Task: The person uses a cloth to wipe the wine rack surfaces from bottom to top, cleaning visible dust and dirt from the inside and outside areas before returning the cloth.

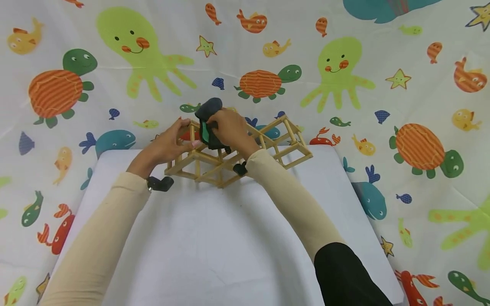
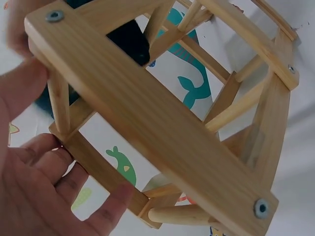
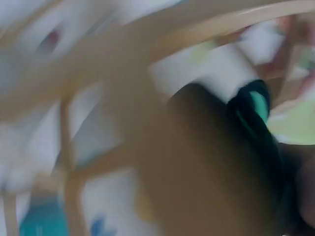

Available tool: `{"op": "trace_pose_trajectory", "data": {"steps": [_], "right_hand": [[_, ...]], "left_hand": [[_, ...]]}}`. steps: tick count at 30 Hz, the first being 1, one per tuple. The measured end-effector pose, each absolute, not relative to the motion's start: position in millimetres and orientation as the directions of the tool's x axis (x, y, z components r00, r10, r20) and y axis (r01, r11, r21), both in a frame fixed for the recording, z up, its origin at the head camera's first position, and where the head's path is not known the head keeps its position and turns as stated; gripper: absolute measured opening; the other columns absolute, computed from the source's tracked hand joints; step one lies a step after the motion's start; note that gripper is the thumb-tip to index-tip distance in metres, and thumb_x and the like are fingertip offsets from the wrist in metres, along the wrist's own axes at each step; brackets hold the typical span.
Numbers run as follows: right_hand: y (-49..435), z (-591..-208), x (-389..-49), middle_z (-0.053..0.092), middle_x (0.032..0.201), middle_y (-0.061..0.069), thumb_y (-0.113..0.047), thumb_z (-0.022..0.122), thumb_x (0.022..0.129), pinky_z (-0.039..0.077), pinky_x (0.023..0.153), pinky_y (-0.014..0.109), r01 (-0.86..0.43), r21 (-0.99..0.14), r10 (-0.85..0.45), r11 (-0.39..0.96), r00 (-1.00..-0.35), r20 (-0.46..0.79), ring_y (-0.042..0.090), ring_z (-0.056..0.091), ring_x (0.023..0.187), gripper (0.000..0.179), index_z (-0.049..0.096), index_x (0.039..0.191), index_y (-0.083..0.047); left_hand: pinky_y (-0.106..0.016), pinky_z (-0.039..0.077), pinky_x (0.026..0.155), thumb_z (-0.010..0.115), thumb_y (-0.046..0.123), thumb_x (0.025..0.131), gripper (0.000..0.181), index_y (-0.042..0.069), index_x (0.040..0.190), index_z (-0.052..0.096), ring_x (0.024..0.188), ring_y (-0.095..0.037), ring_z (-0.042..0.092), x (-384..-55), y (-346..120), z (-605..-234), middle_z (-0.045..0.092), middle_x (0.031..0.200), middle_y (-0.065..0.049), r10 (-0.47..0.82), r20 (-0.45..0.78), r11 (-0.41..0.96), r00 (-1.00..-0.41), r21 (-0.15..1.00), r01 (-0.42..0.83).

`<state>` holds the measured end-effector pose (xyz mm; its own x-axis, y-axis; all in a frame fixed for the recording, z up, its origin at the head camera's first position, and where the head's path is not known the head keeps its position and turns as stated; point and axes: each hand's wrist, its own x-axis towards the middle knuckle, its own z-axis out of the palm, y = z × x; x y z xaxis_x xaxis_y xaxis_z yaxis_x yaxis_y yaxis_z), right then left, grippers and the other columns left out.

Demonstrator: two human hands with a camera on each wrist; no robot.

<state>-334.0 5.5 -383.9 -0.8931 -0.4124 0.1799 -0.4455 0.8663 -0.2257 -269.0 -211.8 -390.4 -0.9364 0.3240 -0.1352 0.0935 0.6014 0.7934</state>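
A folding wooden rack (image 1: 208, 163) of pale slats and round dowels stands at the far side of the white table. My left hand (image 1: 166, 142) grips its left end, thumb on one side of a corner post and fingers on the other, as the left wrist view shows. My right hand (image 1: 231, 129) holds a bunched dark cloth (image 1: 208, 112) with a green patch over the rack's left half. The cloth hangs down among the slats. Metal screw heads show on the nearest slat (image 2: 157, 118) in the left wrist view. Motion blurs the right wrist view.
The white table (image 1: 214, 246) extends toward me under both forearms. Behind it and at its sides hangs a white sheet (image 1: 283, 46) printed with sea animals. Dark wrist cameras (image 1: 160, 183) sit at both cuffs, the right one close beside the rack.
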Motion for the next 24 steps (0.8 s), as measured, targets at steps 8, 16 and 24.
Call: {"op": "trace_pose_trajectory", "data": {"steps": [8, 16, 24], "right_hand": [[32.2, -373.7, -333.3, 0.071, 0.092, 0.010, -0.002, 0.053, 0.103, 0.026, 0.050, 0.033, -0.323, -0.110, -0.269, 0.940, -0.901, 0.341, 0.019, 0.040, 0.063, 0.037, 0.080, 0.083, -0.018], [46.8, -354.3, -320.1, 0.073, 0.132, 0.016, -0.011, 0.065, 0.100, 0.051, 0.056, 0.038, -0.399, -0.320, -0.191, 0.859, -0.831, 0.523, 0.028, 0.067, 0.077, 0.032, 0.081, 0.124, -0.025], [17.8, -339.0, -298.3, 0.073, 0.138, 0.004, -0.026, 0.077, 0.099, 0.056, 0.086, 0.031, -0.492, -0.678, -0.331, 0.546, -0.870, 0.365, 0.019, 0.066, 0.116, 0.030, 0.079, 0.128, -0.031]], "left_hand": [[-0.070, 0.017, 0.130, 0.067, 0.042, 0.105, 0.090, 0.012, 0.170, 0.012, 0.162, -0.044, 0.025, -272.3, -208.9, -391.6, 0.022, 0.177, -0.017, 0.331, -0.147, 0.615, -0.932, 0.783, 0.095], [-0.072, 0.025, 0.126, 0.067, 0.050, 0.103, 0.084, 0.020, 0.170, 0.023, 0.158, -0.045, 0.036, -254.2, -217.0, -404.4, 0.035, 0.174, -0.012, 0.210, -0.033, 0.619, -0.977, 0.778, 0.106], [-0.038, 0.056, 0.107, 0.064, 0.047, 0.106, 0.047, 0.019, 0.143, 0.064, 0.135, -0.022, 0.062, -194.1, -221.3, -453.7, 0.070, 0.143, -0.005, -0.358, 0.188, 0.463, -0.914, 0.886, 0.001]]}}
